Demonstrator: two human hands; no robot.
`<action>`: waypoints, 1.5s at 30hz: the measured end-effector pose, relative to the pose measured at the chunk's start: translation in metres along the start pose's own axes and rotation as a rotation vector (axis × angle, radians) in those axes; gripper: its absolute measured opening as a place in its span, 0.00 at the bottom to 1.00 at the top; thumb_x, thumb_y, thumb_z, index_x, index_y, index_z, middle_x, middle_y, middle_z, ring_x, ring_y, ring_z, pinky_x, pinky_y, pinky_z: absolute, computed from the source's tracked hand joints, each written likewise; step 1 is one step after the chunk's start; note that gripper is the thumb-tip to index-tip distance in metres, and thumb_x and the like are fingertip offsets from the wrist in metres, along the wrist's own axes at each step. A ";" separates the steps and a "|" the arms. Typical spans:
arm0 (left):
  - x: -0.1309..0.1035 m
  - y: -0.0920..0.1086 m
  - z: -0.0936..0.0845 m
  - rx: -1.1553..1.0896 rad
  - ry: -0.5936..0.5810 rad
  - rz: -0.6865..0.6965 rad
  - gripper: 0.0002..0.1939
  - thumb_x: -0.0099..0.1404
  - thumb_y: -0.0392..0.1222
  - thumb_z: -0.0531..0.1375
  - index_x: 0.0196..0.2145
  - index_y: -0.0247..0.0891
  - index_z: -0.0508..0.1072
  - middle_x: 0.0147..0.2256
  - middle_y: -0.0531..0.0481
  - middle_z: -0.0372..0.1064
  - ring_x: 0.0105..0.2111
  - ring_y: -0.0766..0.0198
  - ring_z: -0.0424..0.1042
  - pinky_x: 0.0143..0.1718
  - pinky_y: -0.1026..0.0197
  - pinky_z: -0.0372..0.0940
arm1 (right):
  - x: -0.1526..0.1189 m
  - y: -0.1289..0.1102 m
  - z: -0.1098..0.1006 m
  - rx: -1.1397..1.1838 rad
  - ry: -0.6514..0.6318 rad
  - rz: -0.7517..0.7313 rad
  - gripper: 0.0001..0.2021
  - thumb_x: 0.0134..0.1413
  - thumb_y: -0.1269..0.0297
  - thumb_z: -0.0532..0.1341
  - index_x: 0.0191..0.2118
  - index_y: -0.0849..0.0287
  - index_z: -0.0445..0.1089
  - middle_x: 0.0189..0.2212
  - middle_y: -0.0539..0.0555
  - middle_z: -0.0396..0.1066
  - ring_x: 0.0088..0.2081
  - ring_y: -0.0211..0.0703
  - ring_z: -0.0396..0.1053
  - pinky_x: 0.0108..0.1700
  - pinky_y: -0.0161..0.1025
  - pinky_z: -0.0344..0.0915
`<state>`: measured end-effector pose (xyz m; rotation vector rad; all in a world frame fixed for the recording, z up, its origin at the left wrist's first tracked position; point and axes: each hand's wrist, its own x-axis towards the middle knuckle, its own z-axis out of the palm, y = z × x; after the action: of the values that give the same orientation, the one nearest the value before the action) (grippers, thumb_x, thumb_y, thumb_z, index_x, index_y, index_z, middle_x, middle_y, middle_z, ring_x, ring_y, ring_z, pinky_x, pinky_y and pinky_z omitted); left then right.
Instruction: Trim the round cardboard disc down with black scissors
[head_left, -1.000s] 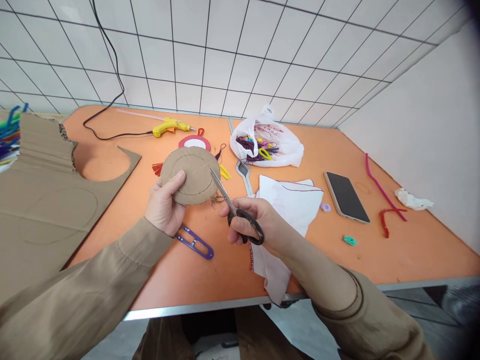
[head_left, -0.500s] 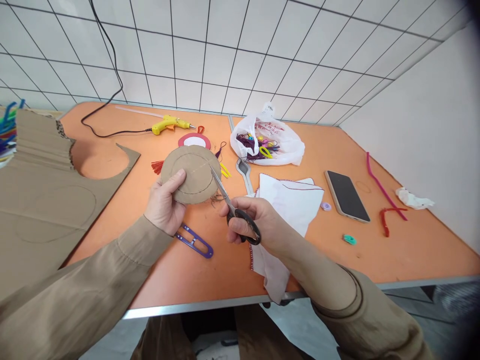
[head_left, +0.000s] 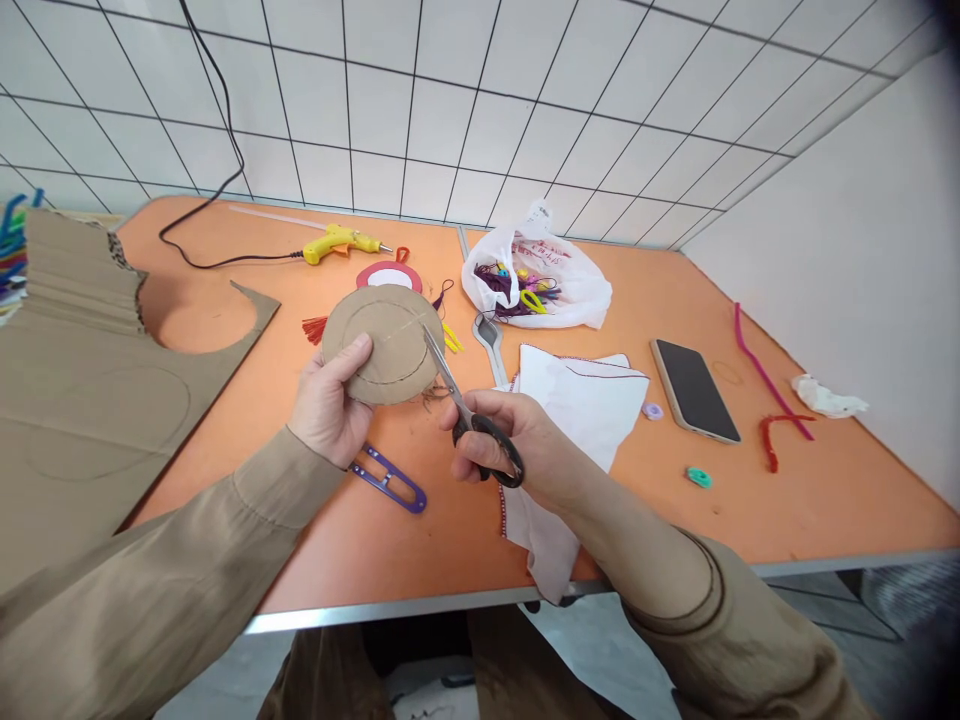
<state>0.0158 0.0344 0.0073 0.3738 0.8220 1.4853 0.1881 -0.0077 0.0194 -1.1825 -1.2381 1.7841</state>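
My left hand (head_left: 334, 400) grips the left edge of a round cardboard disc (head_left: 386, 345), thumb on top, fingers underneath. A smaller circle is marked on the disc's face. My right hand (head_left: 502, 435) is closed around the black handles of a pair of scissors (head_left: 448, 372). Their blades point up and left over the disc's right side, the tip near the marked circle; I cannot tell whether they pierce the card. Behind the disc lie a red ring-shaped piece with a white centre (head_left: 389, 275) and a red tassel (head_left: 314, 329). Below it rests a purple slotted ruler-like piece (head_left: 388, 480).
A large cut cardboard sheet (head_left: 97, 400) covers the table's left. At the back are a yellow glue gun (head_left: 341, 243) with its cord and a white plastic bag (head_left: 570, 285) of threads. White cloth (head_left: 577, 390), a phone (head_left: 695, 390) and pipe cleaners (head_left: 772, 370) lie to the right.
Almost nothing differs. The view has shifted very slightly, and the disc and scissors keep nearly the same position in my hands.
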 end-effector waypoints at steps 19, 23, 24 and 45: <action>0.002 0.000 -0.004 0.060 -0.086 0.035 0.15 0.55 0.30 0.65 0.42 0.36 0.76 0.38 0.45 0.78 0.50 0.50 0.73 0.50 0.53 0.70 | -0.003 0.000 -0.008 0.035 -0.054 -0.064 0.23 0.39 0.49 0.71 0.34 0.61 0.69 0.19 0.50 0.72 0.20 0.37 0.66 0.25 0.35 0.63; 0.001 0.000 -0.004 0.063 -0.082 0.026 0.15 0.55 0.30 0.64 0.42 0.35 0.76 0.38 0.45 0.78 0.49 0.50 0.73 0.49 0.53 0.70 | -0.003 -0.001 -0.008 0.033 -0.047 -0.056 0.22 0.38 0.50 0.71 0.34 0.61 0.69 0.18 0.50 0.72 0.20 0.36 0.66 0.25 0.34 0.63; 0.001 0.000 -0.004 0.061 -0.082 0.025 0.16 0.55 0.30 0.64 0.43 0.36 0.76 0.38 0.46 0.78 0.49 0.50 0.73 0.50 0.53 0.70 | -0.003 -0.001 -0.007 0.030 -0.041 -0.051 0.22 0.38 0.51 0.72 0.34 0.61 0.69 0.18 0.50 0.72 0.20 0.36 0.66 0.25 0.34 0.63; 0.003 -0.002 -0.005 0.039 -0.093 0.013 0.14 0.57 0.30 0.63 0.42 0.34 0.76 0.41 0.44 0.78 0.50 0.51 0.73 0.50 0.54 0.69 | -0.003 -0.001 -0.006 -0.063 0.015 -0.024 0.14 0.41 0.59 0.70 0.32 0.60 0.69 0.16 0.47 0.70 0.18 0.35 0.65 0.24 0.33 0.63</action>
<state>0.0134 0.0357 0.0018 0.4744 0.7767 1.4546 0.1947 -0.0081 0.0205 -1.2085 -1.3030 1.7275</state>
